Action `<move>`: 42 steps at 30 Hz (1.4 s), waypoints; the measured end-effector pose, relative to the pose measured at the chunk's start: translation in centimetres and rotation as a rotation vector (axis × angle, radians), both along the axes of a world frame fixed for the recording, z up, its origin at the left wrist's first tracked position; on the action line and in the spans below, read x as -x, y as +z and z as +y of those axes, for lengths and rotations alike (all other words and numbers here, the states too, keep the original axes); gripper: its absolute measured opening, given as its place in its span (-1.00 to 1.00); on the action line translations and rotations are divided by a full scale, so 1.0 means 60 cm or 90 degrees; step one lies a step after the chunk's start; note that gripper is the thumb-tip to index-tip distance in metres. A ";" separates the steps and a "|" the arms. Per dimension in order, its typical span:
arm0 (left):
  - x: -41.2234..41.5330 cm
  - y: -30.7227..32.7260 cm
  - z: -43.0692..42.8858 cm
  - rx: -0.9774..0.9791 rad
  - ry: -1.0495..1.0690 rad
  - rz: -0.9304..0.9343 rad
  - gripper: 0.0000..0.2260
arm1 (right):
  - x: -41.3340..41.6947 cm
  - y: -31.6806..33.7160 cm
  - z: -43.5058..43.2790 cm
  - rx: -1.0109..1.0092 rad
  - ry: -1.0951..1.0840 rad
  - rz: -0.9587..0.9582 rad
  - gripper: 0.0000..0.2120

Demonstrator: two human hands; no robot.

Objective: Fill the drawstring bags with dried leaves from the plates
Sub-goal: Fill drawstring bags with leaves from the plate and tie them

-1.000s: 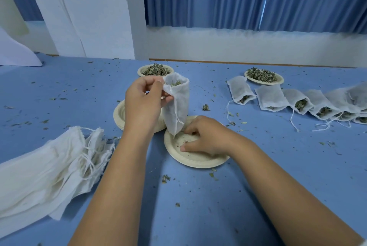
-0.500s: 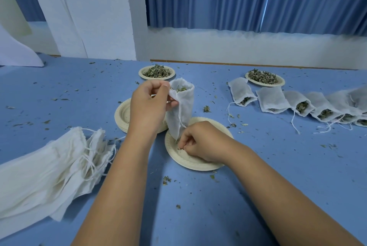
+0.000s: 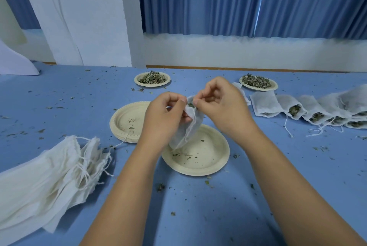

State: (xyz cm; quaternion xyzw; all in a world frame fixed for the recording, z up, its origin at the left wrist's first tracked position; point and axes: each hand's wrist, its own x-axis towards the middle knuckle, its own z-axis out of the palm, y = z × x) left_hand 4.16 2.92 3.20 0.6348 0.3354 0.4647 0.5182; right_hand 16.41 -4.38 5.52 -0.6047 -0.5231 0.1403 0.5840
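Observation:
A white drawstring bag (image 3: 187,130) hangs over a near-empty paper plate (image 3: 206,158), with dried leaves showing at its mouth. My left hand (image 3: 165,114) pinches the bag's rim on the left. My right hand (image 3: 220,104) is raised at the bag's mouth, its fingertips pinched together at the opening. A stack of near-empty plates (image 3: 127,120) lies to the left. Two plates heaped with dried leaves stand farther back, one in the middle (image 3: 152,79) and one to the right (image 3: 258,83).
A pile of unfilled white bags (image 3: 45,174) lies at the left. A row of filled bags (image 3: 309,110) with loose strings runs along the right. Leaf crumbs are scattered over the blue table (image 3: 198,216). A white wall and blue curtains stand behind.
My right hand has risen from the near plate to the bag's mouth. My left hand keeps hold of the bag's rim, and the near plate shows nearly bare.

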 end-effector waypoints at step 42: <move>0.000 -0.009 0.017 0.021 0.048 -0.052 -0.86 | 0.000 -0.047 -0.016 0.587 0.086 -0.418 -0.97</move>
